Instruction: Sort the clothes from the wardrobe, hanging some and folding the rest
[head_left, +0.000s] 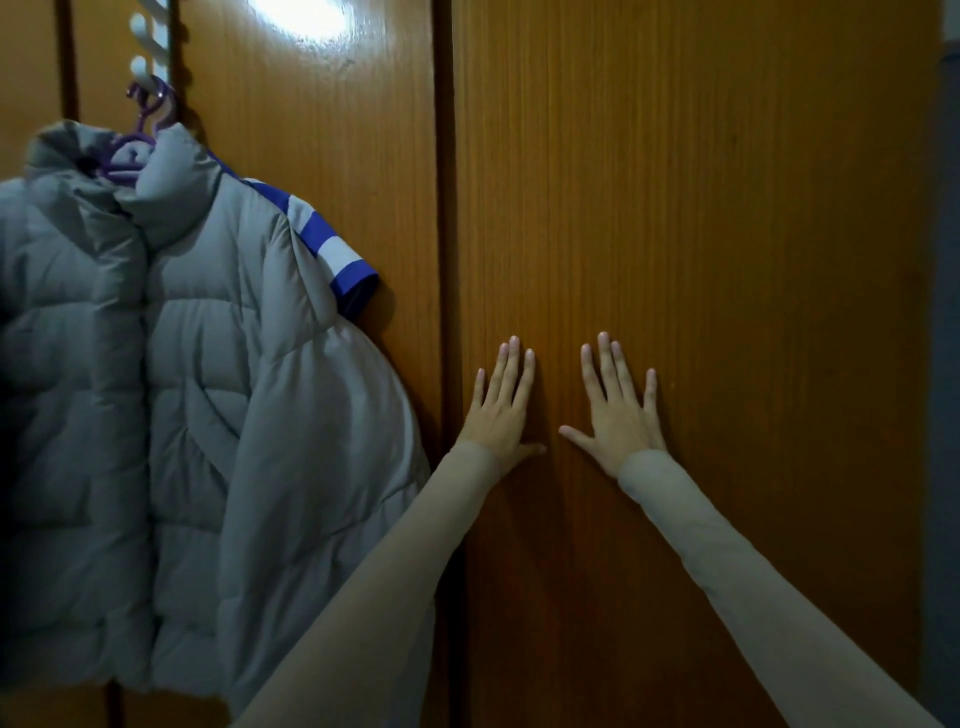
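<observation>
Two bare hands are seen laid flat against a glossy orange-brown wooden wardrobe door (701, 260), which fills the right half of the view. The left hand (501, 410) is placed just right of the dark vertical seam (445, 260) between the panels, with fingers straight and slightly spread and pointing upward; nothing is held in it. The right hand (621, 410) is set just beside it, a narrow strip of bare wood lying between the two thumbs; its fingers are likewise extended and fanned, palm to the wood, with nothing gripped. Both forearms are covered by pale beige long sleeves (753, 597) entering from the bottom edge. To the left of the seam, a grey quilted puffer jacket (171, 389) is observed hanging in front of the adjoining wooden panel (337, 156), its collar carried on a purple plastic hanger (136, 140). The hanger is hooked on a white rack of pegs (141, 47) fixed at the top of that panel. Behind the jacket's shoulder, part of a blue-and-white striped garment (337, 249) is visible, the rest being hidden by the jacket. The jacket's puffed sleeve reaches close to the seam and to the left forearm, which crosses in front of its lower edge. A bright reflection (301, 18) is noted near the top of the left panel.
</observation>
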